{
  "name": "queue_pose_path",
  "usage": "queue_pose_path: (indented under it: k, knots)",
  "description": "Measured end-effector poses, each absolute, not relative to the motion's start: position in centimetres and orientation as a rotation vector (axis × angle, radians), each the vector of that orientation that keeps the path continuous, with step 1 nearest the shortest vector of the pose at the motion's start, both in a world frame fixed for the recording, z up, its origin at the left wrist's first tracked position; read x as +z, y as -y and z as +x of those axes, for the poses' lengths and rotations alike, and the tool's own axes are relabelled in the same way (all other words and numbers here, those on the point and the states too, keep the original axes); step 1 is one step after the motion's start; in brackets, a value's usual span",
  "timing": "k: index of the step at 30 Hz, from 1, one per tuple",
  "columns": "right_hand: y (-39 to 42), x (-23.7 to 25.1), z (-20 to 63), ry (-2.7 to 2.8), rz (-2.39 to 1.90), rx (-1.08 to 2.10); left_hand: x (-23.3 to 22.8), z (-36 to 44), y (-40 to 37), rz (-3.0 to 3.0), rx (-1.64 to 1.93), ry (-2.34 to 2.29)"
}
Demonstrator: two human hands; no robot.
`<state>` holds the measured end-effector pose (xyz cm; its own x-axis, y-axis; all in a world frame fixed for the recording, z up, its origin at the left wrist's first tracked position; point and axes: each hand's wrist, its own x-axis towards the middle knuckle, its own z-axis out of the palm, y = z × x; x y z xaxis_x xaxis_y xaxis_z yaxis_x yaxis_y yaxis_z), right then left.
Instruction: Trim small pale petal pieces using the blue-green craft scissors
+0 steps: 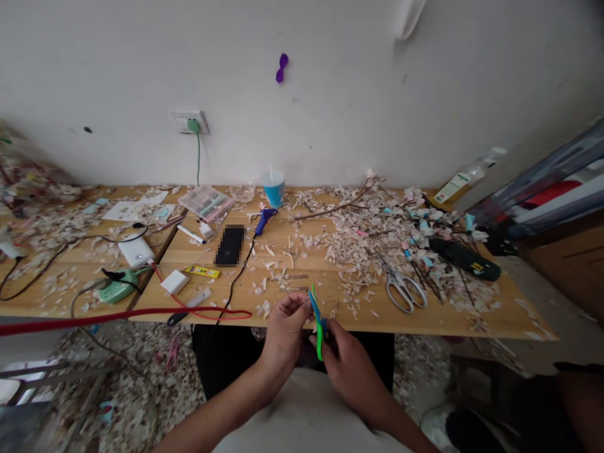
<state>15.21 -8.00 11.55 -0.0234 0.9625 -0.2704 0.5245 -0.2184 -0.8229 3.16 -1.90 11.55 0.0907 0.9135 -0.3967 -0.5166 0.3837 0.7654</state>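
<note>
My right hand (340, 353) is closed around the handles of a pair of green and blue scissors (319, 324), whose blades point up and away from me. Close by on the left, my left hand (287, 324) has thumb and fingertips pinched together beside the blades. Whatever it pinches is too small to make out. Both hands are held at the front edge of the wooden table (257, 314), above my lap. Pale petal-like scraps (349, 251) lie thickly over the tabletop beyond them.
Large grey-handled scissors (401, 286) and a dark green bottle (465, 258) lie to the right, near a blossom branch (337, 206). A blue glue gun (264, 220), a black phone (230, 245) and a blue cup (274, 189) stand or lie behind. A red cord (127, 314) crosses the left.
</note>
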Motion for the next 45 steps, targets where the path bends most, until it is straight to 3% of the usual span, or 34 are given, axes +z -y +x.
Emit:
queue_pose_path:
  k: [30,45]
  knots:
    - [7.8,11.3,15.6,1.628,-1.851,1.107,10.8,2.3,1.9,0.658,1.022,-1.043]
    - [8.0,11.1,16.0,1.774,-1.995,0.924,12.1,0.6,0.5,0.944,0.836,-1.064]
